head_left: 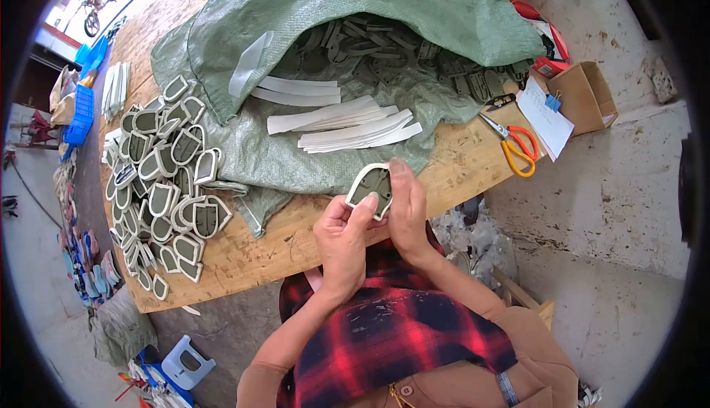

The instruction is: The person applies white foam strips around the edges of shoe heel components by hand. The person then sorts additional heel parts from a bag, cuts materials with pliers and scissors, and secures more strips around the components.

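Observation:
Between my hands, above the table's front edge, is a dark green U-shaped piece [375,182] with a white strip along its edge. My left hand [342,239] pinches its lower left side, thumb on the front face. My right hand [407,205] is closed at its right edge, fingers pressed together along the white edging; its far fingertips are hidden. Just beyond lie loose white strips [359,136] on a green woven sack [355,1]. Dark green pieces [362,46] without white edging show in the sack's mouth.
A heap of white-edged green pieces [161,199] covers the left of the wooden table [255,271]. Orange-handled scissors [515,148], papers [543,117] and a cardboard box [582,100] are at the right. A blue-grey plastic stool [185,364] stands on the floor, lower left.

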Available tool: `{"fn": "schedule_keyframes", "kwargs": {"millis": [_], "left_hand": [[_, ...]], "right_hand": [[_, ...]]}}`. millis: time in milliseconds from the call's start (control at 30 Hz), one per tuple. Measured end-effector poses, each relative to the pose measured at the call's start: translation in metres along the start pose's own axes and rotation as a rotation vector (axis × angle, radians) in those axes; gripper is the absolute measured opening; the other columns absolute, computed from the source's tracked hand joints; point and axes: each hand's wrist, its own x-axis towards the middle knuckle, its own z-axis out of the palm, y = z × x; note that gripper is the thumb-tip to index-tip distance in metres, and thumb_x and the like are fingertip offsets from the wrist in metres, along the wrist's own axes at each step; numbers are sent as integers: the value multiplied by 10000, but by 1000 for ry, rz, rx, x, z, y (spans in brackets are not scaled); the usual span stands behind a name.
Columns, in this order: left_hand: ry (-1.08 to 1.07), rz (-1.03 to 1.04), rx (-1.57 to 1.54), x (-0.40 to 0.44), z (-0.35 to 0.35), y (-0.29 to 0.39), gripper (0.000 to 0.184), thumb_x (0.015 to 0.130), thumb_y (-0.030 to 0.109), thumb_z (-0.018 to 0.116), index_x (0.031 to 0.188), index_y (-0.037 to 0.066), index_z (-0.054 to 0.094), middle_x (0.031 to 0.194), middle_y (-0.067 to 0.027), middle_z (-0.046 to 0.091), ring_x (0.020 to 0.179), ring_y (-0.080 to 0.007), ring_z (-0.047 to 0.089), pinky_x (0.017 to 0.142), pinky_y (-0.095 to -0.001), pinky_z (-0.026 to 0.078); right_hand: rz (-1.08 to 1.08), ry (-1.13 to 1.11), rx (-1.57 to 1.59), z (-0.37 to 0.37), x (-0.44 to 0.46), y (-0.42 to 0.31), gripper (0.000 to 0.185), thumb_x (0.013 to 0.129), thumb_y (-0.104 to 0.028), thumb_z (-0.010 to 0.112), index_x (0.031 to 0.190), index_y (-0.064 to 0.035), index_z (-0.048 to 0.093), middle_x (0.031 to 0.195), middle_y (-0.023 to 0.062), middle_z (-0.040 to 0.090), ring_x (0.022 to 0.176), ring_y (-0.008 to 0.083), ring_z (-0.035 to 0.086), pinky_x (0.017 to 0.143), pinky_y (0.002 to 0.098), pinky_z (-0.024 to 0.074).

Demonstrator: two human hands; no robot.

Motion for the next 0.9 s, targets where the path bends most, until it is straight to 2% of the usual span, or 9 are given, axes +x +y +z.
{"fn": "schedule_keyframes", "kwargs": {"millis": [100,133,233,267,400,500,633,667,900], "left_hand": [[-18,-10,-32,4,-10,-7,107,950,112,601,966,8,616,922,-45,666,788,-88,628,718,-279,561],[-32,-20,-55,5,-12,-9,110,955,116,595,969,8,615,921,-40,663,788,-84,625,717,-280,560],[-20,-92,-141,6,-6,1,118,942,115,617,955,-2,627,884,-41,672,766,-82,635,722,-236,528],[-43,-98,-111,6,-7,2,121,941,114,617,963,-5,627,886,-46,672,768,-91,642,722,-240,537],[-143,-113,93,2,-11,11,145,947,111,596,1006,-20,614,895,-67,670,776,-126,652,731,-273,563],[-290,-148,289,7,-28,25,183,934,123,613,1030,-34,623,876,-68,673,744,-133,650,707,-265,551],[-557,-311,599,16,-39,59,226,910,134,651,1058,-36,658,850,-43,660,718,-101,622,665,-231,508],[-570,-374,634,19,-37,67,230,907,134,655,1063,-36,660,848,-41,658,722,-98,617,667,-232,505],[-384,-344,133,28,-47,40,413,1021,356,483,1021,-15,663,834,-37,658,720,-93,598,649,-236,482]], "right_hand": [[-294,80,-74,20,-16,12,435,1039,-327,419,1332,-5,406,1171,146,494,1064,206,501,926,318,419],[-193,-109,-22,11,-18,19,620,1025,-324,461,1485,-16,183,1384,199,338,1280,255,383,1062,342,327],[-150,-243,63,3,-13,6,645,1000,-308,525,1471,-8,202,1407,197,331,1266,242,389,1054,346,336],[-269,-199,25,-1,-6,13,612,963,-305,600,1420,-12,314,1306,163,445,1157,202,480,989,332,407],[-1,-351,17,-25,19,-10,314,957,-271,615,1140,-18,574,912,34,605,864,86,567,749,264,483],[195,-578,81,-34,20,-20,258,980,-253,575,1091,-21,597,899,18,603,862,63,553,743,248,471],[70,-756,38,-38,17,-35,332,1008,-264,508,1198,-6,597,1033,60,647,992,130,598,864,271,474],[-136,-808,-109,-32,16,-28,356,1013,-249,488,1247,3,579,1080,88,654,1035,158,606,897,281,468],[70,-294,64,-14,-5,-20,315,1025,-231,465,1129,18,628,938,62,656,858,85,584,776,246,475]]}}
